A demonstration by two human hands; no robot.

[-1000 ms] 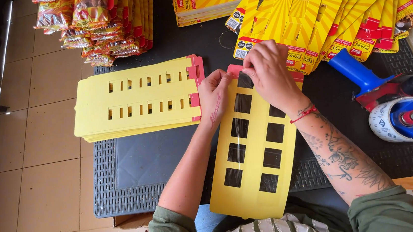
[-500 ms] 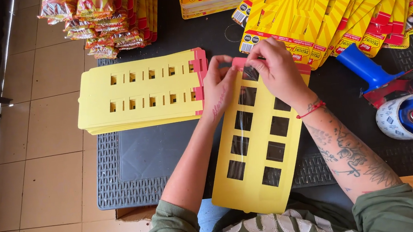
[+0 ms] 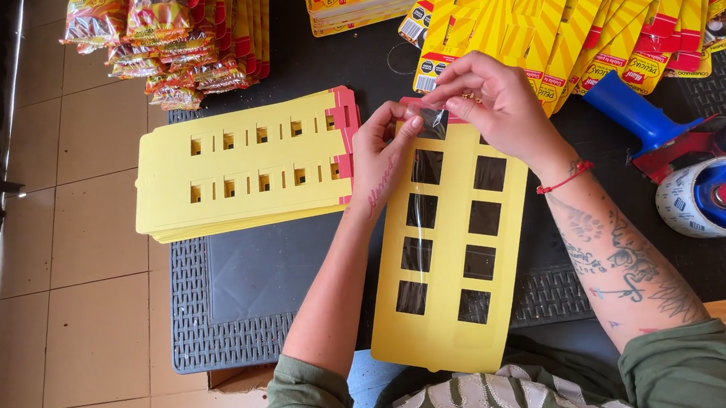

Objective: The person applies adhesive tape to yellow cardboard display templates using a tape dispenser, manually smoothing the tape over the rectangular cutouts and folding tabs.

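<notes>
Both forearms reach forward from the bottom edge and meet at the far end of a yellow card panel [image 3: 450,249] with two columns of square cut-outs, which lies lengthwise on the dark ribbed mat [image 3: 239,285] straight in front of the person. The left hand [image 3: 383,154] rests on the panel's upper left corner, fingers curled, thumb and forefinger pinched on a small clear film strip [image 3: 433,121]. The right hand [image 3: 490,105] arches over the same spot, fingertips closed on the strip's other side, wrist bent down. The strip is transparent and mostly covered by fingers; its outline cannot be made out. The panel's far edge is hidden beneath both hands. To the left lies a stack of yellow slotted cards [image 3: 246,166]; to the right, a blue tape dispenser [image 3: 701,166], cut off by the frame edge.
</notes>
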